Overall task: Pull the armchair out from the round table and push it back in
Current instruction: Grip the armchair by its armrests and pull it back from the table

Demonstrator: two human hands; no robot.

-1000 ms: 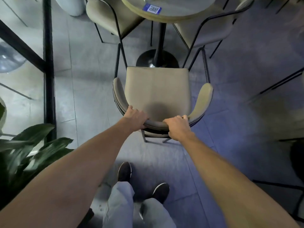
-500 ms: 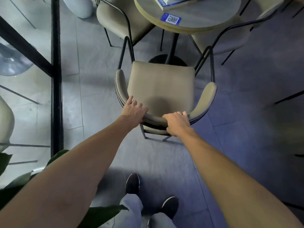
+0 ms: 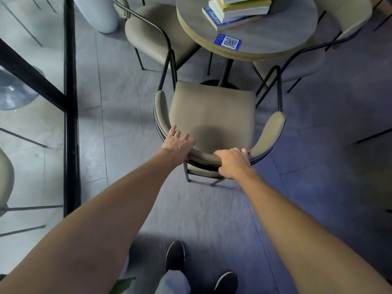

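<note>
Armchair (image 3: 212, 115) is standing on the grey floor (image 3: 191, 209) near the round table (image 3: 275, 39), its seat facing the table. Left hand (image 3: 178, 143) is resting on the curved backrest (image 3: 203, 158) with fingers spread and fairly straight; right hand (image 3: 232, 162) is gripping the backrest's rim with curled fingers.

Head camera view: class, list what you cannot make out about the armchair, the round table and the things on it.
All in the head view:
1. Armchair: front feet hidden under its own seat.
2. Round table: far rim cut off by the top edge; base mostly behind the seat.
3. Books: top of the stack cut off by the same edge.
4. Sticker: print too small to read.
5. Right hand: palm hidden beneath its own back, against the backrest.
</note>
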